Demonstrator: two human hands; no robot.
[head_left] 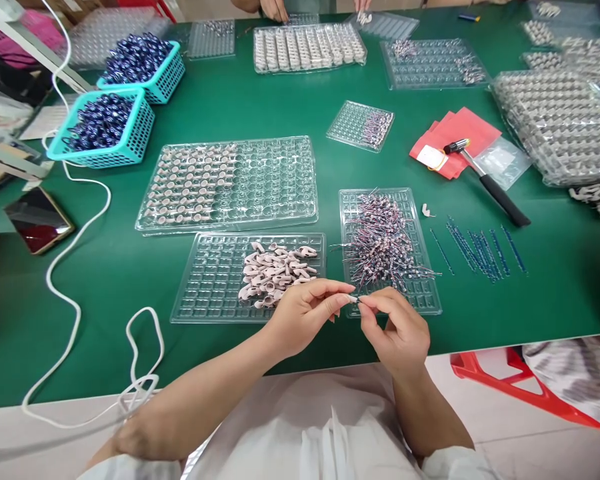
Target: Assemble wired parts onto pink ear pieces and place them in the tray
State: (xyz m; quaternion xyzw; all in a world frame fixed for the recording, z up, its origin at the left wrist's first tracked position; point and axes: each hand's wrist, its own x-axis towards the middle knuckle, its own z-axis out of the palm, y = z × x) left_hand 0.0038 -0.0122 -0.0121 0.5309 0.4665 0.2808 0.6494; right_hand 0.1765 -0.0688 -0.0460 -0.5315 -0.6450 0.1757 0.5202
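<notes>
My left hand is closed in a pinch on a small pale earbud shell, mostly hidden by the fingers. Just to its right, my right hand pinches something tiny and dark at the shell's end; its kind is too small to make out. Both hands meet above the near edge of a clear tray holding a heap of thin wired parts. Left of that, a pile of pale pinkish earbud shells lies in another clear tray.
Behind is a larger tray, half filled with shells. Blue baskets of dark glossy pieces stand left, near a phone and white cable. A hammer, red bags and blue strips lie right. Other people's hands work opposite.
</notes>
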